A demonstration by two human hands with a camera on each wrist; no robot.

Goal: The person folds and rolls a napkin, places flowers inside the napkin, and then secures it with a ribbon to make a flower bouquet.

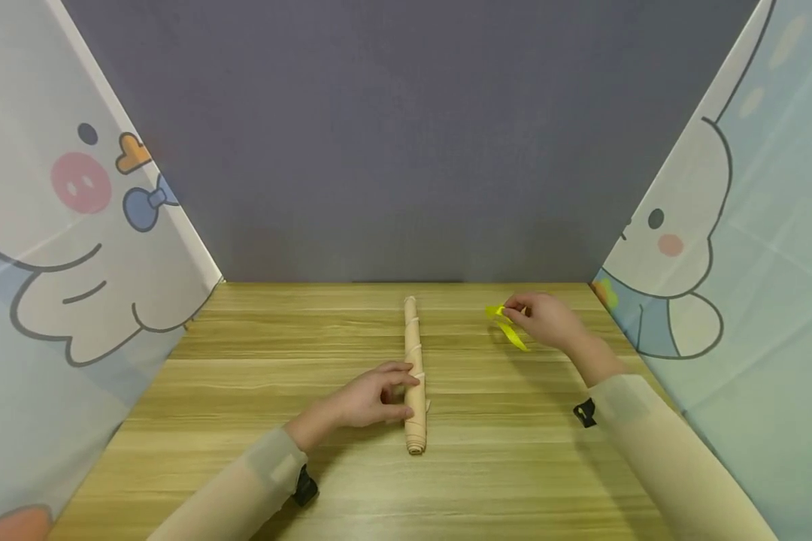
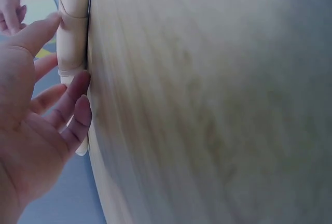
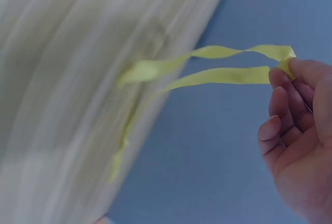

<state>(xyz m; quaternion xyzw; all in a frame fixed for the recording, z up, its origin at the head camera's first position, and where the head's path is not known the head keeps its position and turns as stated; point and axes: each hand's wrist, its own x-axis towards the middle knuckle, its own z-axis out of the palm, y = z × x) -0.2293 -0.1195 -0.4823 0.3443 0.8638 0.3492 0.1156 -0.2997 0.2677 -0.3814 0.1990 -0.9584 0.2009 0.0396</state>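
A beige rolled-up sheet (image 1: 414,406) lies lengthwise on the wooden table, with spiral edges showing along it. My left hand (image 1: 372,396) is at its left side, thumb and fingertips spread and touching the roll (image 2: 73,37). Its fingers look relaxed rather than wrapped round the roll. Off to the right, my right hand (image 1: 548,321) pinches a yellow ribbon (image 1: 514,336) between thumb and forefinger, above the table. In the right wrist view two strands of the ribbon (image 3: 218,75) trail from the pinch, and the other fingers of the right hand (image 3: 306,125) are curled loosely.
The wooden table (image 1: 243,376) ends at a dark grey panel (image 1: 406,150) at the back. Cartoon-printed curtains (image 1: 34,315) stand along the left and right sides. Each sleeve has a black strap piece (image 1: 585,412) near the wrist.
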